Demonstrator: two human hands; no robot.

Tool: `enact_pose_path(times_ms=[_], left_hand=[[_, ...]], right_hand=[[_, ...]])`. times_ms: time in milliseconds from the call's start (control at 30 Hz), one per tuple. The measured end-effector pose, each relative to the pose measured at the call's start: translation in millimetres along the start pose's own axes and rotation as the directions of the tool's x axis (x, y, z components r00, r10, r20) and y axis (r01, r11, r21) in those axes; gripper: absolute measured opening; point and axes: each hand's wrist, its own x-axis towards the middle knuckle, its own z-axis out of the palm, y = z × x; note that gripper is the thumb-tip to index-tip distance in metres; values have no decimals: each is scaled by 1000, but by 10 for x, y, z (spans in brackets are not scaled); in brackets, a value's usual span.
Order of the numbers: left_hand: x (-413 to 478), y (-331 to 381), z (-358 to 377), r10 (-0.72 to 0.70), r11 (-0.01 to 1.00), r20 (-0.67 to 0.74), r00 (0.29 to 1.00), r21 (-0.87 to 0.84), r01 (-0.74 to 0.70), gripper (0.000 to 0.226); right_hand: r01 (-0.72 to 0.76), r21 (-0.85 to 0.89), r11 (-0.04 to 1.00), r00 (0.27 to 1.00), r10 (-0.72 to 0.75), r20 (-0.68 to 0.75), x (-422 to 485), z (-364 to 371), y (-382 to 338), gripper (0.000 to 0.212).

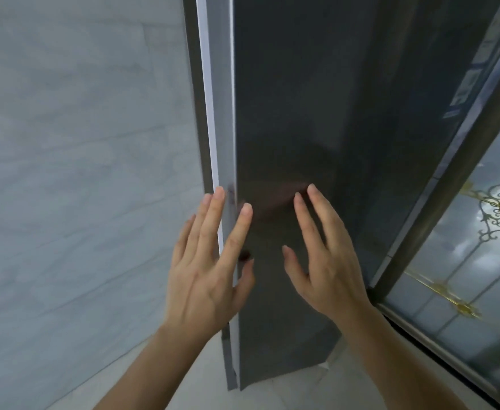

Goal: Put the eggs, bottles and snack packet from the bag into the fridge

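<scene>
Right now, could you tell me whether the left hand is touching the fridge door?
Touching. The head view shows the left hand with fingers laid against the edge of the fridge door.

The tall fridge (pixel 316 113) stands upright, its glossy dark grey door closed, white seal along the left edge.
</scene>
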Motion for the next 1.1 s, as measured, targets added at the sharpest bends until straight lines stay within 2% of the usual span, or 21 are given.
enact_pose_path(times_ms=[100, 267, 467, 567, 800, 1100], left_hand=[[4, 124, -11, 18, 996, -40, 999, 86, -14, 77], [75, 205, 25, 2, 986, 16, 1000, 166, -5, 85], [177, 102, 88, -66, 983, 18, 998, 172, 62, 88], [294, 20, 186, -133, 980, 57, 989, 159, 123, 88], [536, -373, 561, -219, 952, 300, 929, 273, 137, 86], [548, -385, 607, -231, 942, 309, 923, 308, 132, 90]], right_hand=[[24, -48, 999, 999, -26, -41, 68, 11, 126, 71], [78, -39, 996, 996, -79, -38, 107, 99, 257, 77], [76, -37, 996, 997, -76, -14, 259, 248, 257, 75], [78, -59, 995, 997, -77, 26, 412, 331, 268, 71], [20, -157, 987, 976, 14, 215, 739, 620, 343, 72], [4, -185, 983, 961, 47, 274, 765, 623, 322, 80]])
